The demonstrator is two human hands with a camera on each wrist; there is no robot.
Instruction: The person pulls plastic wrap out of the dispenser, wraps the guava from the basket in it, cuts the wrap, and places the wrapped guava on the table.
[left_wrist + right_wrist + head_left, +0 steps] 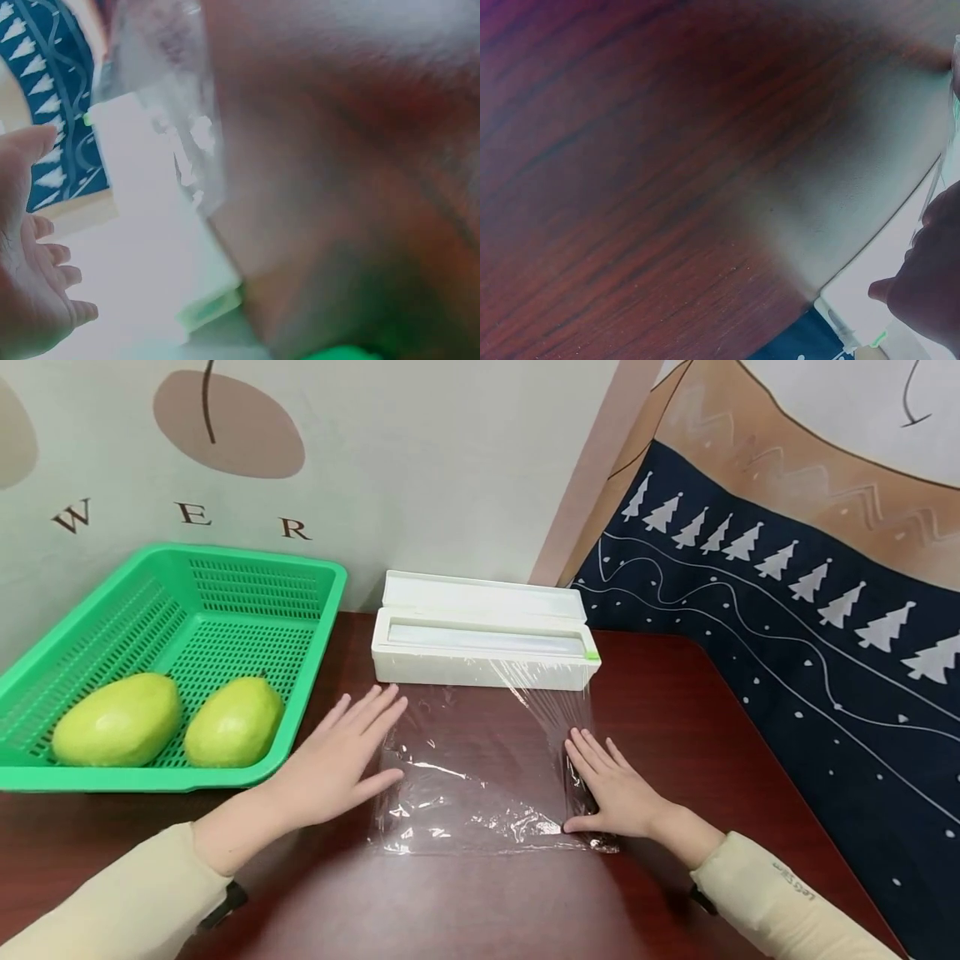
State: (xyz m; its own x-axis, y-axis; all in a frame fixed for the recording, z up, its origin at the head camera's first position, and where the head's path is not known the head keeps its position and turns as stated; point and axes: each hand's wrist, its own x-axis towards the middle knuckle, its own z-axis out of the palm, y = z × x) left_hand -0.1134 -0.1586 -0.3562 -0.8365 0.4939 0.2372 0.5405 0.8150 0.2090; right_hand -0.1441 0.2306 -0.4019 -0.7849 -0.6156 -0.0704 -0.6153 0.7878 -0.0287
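A sheet of transparent cling film [468,777] stretches from a white cling film dispenser [483,671] toward the front of the dark red table. The dispenser's lid stands raised at the back. Fingers straight and thumb spread, my left hand [330,768] lies at the film's left edge; whether it presses the film I cannot tell. My right hand [618,789] touches the bunched right edge with extended fingers. The left wrist view shows the left hand [34,277] beside the dispenser [154,195]. In the right wrist view, the right hand [930,277] appears dark at the edge.
Left of the film sits a green plastic basket [330,635] with two yellow-green fruits [120,720] inside. A pale wall [450,468] rises behind the dispenser. Dark blue cloth with white trees [750,602] borders the table [660,693] on the right.
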